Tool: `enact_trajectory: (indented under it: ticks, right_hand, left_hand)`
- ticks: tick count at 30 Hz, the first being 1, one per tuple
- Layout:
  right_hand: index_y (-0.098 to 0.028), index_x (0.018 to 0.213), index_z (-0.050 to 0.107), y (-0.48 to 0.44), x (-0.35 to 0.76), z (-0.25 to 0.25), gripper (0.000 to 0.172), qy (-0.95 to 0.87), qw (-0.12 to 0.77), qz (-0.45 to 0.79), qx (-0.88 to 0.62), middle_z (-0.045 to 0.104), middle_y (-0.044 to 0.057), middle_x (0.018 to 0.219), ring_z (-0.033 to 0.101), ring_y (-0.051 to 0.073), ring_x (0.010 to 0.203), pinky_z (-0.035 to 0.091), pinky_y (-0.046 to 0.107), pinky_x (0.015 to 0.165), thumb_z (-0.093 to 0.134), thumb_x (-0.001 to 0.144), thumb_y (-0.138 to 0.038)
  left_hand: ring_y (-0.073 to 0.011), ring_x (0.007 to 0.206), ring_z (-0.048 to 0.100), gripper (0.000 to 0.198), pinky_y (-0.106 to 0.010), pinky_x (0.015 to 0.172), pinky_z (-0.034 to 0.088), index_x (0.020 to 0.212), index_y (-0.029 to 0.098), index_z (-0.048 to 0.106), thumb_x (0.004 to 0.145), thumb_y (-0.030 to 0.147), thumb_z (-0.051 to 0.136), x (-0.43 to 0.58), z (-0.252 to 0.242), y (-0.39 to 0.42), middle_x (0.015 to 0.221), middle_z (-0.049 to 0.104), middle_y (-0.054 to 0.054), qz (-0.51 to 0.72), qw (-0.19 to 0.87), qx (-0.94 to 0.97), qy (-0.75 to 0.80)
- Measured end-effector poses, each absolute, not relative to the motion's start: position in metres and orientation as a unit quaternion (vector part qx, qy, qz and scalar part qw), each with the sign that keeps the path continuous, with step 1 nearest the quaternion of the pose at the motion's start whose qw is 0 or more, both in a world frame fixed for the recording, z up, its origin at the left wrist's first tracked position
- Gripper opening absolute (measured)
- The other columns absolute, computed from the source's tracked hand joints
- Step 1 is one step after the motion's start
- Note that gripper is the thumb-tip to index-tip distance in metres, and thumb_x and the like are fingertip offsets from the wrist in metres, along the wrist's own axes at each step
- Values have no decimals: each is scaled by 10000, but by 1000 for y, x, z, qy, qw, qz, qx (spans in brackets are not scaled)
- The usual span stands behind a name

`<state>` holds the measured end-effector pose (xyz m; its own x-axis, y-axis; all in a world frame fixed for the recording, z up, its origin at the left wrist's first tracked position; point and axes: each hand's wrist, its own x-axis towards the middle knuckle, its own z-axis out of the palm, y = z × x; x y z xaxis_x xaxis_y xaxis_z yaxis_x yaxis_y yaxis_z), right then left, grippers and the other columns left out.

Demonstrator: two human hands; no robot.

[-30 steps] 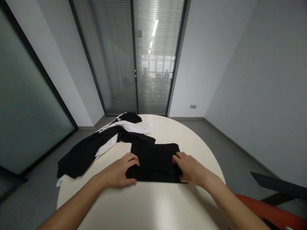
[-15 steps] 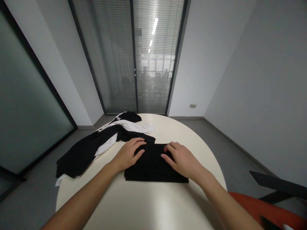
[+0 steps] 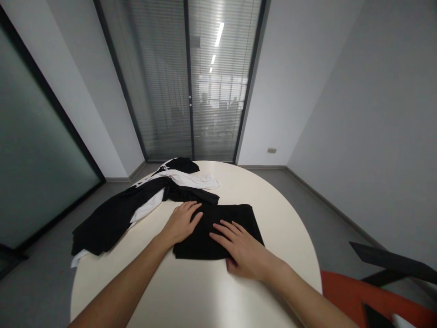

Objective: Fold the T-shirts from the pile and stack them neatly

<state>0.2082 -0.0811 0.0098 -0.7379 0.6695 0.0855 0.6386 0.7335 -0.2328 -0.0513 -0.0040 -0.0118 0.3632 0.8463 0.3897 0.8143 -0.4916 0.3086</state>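
Note:
A folded black garment (image 3: 201, 243) lies flat on the round cream table, forming a rough rectangle in front of me. My left hand (image 3: 182, 221) rests over its left side, fingers stretched out towards the far edge and thumb apart. Across its near right part lies my right hand (image 3: 244, 250), the fingers spread flat on the cloth. The right thumb is bent down at the near edge; whether it goes under the fabric I cannot tell.
A loose heap of black (image 3: 109, 223) and white clothes (image 3: 191, 179) covers the table's left and far left side, partly overhanging the edge. At the lower right stands an orange chair (image 3: 341, 291) with a black armrest (image 3: 389, 262). Glass doors (image 3: 218, 114) with blinds stand behind the table.
My right hand has moved from the garment's far right part towards its near edge, its fingers now flatter. My left hand stays at the left side. The view has shifted slightly.

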Motion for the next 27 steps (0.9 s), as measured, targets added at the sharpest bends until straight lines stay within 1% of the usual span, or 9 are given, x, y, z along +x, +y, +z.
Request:
enact_trajectory:
  ticks: [4, 8, 11, 13, 16, 18, 23, 25, 27]
  right_hand:
    - [-217, 1490, 449, -86, 213, 16, 711, -925, 68, 77, -367, 404, 114, 1584, 310, 256, 1502, 324, 474, 1206, 456, 809, -13]
    - [-185, 1235, 612, -80, 234, 20, 530, -925, 99, 59, -361, 499, 122, 1499, 354, 221, 1481, 364, 412, 1195, 386, 820, 55]
    - [-215, 1186, 625, -71, 258, 21, 583, -918, 116, 16, -379, 493, 107, 1489, 385, 241, 1458, 390, 426, 1168, 419, 737, 95]
    - [-219, 1229, 607, -67, 275, 20, 603, -886, 118, -23, -448, 554, 122, 1403, 515, 253, 1336, 451, 424, 1092, 431, 737, 82]
    - [-148, 1198, 602, -67, 295, 19, 361, -760, 116, -42, -639, 671, 171, 1122, 659, 281, 1036, 527, 404, 876, 460, 872, -81]
    - [-131, 1058, 640, -71, 302, 17, 270, -682, 108, 29, -723, 696, 180, 938, 682, 293, 893, 518, 395, 782, 428, 969, -273]
    - [-179, 726, 622, -83, 288, 14, 646, -654, 107, 284, -693, 671, 105, 640, 668, 218, 621, 512, 356, 742, 290, 989, -668]
    - [-167, 816, 615, -86, 276, 13, 693, -631, 134, 354, -677, 684, 94, 653, 664, 208, 598, 521, 353, 721, 297, 937, -771]
    - [-151, 1045, 585, -83, 268, 11, 710, -607, 175, 404, -662, 704, 85, 720, 676, 212, 625, 528, 342, 674, 372, 892, -811]
  left_hand:
    - [-291, 1189, 592, 407, -451, 1059, 420, 1270, 209, 674, 1017, 407, 424, -49, -4, -7, 1274, 669, -116, 260, 31, 808, 529]
    - [-280, 1073, 637, 382, -411, 977, 433, 1139, 224, 720, 1008, 437, 431, -49, 9, -21, 1139, 719, -100, 250, 39, 802, 542]
    - [-243, 928, 665, 353, -343, 826, 451, 959, 219, 717, 985, 458, 459, -48, 16, -31, 983, 736, -69, 236, 82, 788, 563]
    - [-211, 792, 658, 320, -306, 715, 427, 836, 209, 683, 950, 454, 512, -47, 17, -36, 835, 719, -44, 216, 132, 778, 575]
    - [-187, 694, 636, 293, -286, 644, 383, 761, 204, 634, 917, 437, 550, -46, 14, -40, 742, 693, -28, 188, 184, 768, 584]
    - [-196, 722, 647, 285, -286, 649, 373, 778, 205, 625, 921, 436, 539, -44, 12, -42, 779, 704, -35, 183, 179, 767, 589]
    - [-223, 746, 663, 272, -294, 654, 371, 958, 224, 643, 939, 459, 507, -43, 15, -47, 807, 711, -39, 157, 176, 769, 594]
    - [-225, 748, 663, 268, -297, 656, 372, 986, 226, 630, 945, 455, 498, -43, 15, -48, 805, 709, -34, 156, 185, 770, 590]
    - [-219, 742, 657, 241, -297, 655, 371, 1002, 221, 599, 948, 431, 494, -42, 14, -49, 801, 704, -29, 162, 195, 772, 582]
